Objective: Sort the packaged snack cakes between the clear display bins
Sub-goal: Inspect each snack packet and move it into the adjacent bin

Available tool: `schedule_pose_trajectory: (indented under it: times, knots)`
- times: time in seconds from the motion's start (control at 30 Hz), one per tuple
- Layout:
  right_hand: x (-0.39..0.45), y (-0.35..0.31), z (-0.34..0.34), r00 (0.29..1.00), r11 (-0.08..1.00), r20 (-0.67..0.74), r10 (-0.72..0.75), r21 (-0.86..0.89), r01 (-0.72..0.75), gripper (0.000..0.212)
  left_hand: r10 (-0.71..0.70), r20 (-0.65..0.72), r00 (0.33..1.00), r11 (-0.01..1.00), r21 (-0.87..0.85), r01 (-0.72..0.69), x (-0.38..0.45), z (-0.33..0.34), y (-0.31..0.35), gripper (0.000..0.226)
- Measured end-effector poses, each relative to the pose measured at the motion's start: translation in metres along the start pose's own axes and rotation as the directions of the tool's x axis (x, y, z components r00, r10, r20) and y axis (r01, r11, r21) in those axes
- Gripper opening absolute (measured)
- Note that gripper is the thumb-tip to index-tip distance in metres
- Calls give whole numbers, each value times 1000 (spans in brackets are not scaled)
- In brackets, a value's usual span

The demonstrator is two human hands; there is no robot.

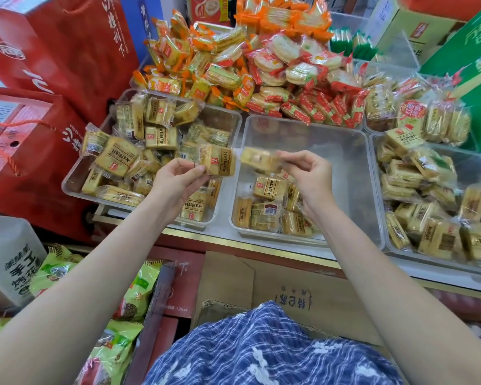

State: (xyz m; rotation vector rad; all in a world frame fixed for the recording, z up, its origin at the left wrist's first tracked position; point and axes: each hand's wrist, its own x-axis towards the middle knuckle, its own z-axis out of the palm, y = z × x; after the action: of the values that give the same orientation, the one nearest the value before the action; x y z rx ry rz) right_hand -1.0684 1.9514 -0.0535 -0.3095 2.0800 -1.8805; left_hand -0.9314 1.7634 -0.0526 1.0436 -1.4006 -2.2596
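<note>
Right now both hands are raised over the clear bins, each pinching one wrapped snack cake. The left hand has its thumb and curled fingers closed on the wrapper edge of a yellow snack cake, which sticks out past the fingertips toward the other hand and hangs above the near right corner of the left bin. The right hand pinches a second cake between thumb and forefinger; this cake is blurred, so its print cannot be read, and it juts from the fingertips toward the left hand. The two cakes sit near each other, a small gap between them, above the wall where the left bin meets the middle bin.

Below the left fingers the left bin is heaped with the same yellow packets. Under the right fingers the middle bin holds a small cluster of packets at its near left corner, the far part bare plastic. Beyond the right wrist, the right bin is piled with similar cakes. Farther past both sets of fingertips lies a heap of orange-wrapped crackers and red-wrapped round rice crackers. Red gift boxes stand outward of the left hand.
</note>
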Motion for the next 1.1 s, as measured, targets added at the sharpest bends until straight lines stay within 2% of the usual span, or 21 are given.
schedule_pose_trajectory:
  times: [0.1,0.17,0.23,0.33,0.4,0.47,0.53,0.6,0.73,0.83,0.93,1.03,1.1]
  knots:
    - [5,2,-11,995,991,-5,-101,-92,100,36,32,49,998,998,46,-35,0,7,-1,20]
    - [9,4,-21,986,961,-4,-168,-224,163,39,81,86,993,973,210,-98,3,17,-4,21]
    - [13,9,-32,976,926,-31,-217,-324,196,40,161,158,974,882,421,-214,6,29,-8,23]
    - [17,18,-45,974,908,-57,-219,-377,182,41,237,369,899,609,664,-433,10,47,-15,21]
    - [17,20,-48,982,888,-1,-191,-427,173,40,168,548,819,365,737,-568,12,55,-23,12]
    - [15,21,-48,984,858,73,-165,-482,179,41,80,630,772,216,745,-631,14,59,-34,5]
    - [12,22,-47,985,851,117,-126,-498,168,42,97,605,790,187,769,-612,15,55,-39,7]
    - [10,21,-45,987,859,122,-106,-488,153,37,194,547,814,183,795,-578,17,47,-40,12]
    - [13,12,-30,984,891,125,-124,-422,166,17,313,412,855,169,862,-478,19,19,-30,20]
    - [22,3,-6,969,913,218,-118,-359,192,8,338,335,880,118,912,-392,19,-7,-23,22]
    - [37,1,37,918,881,382,-108,-390,266,5,340,166,926,23,982,-185,16,-41,-19,30]
    - [48,3,87,837,816,543,-61,-456,355,22,302,-30,953,-15,999,36,9,-74,-21,40]
    - [55,6,118,781,738,625,-6,-524,425,42,271,-87,959,-36,994,100,8,-88,-25,47]
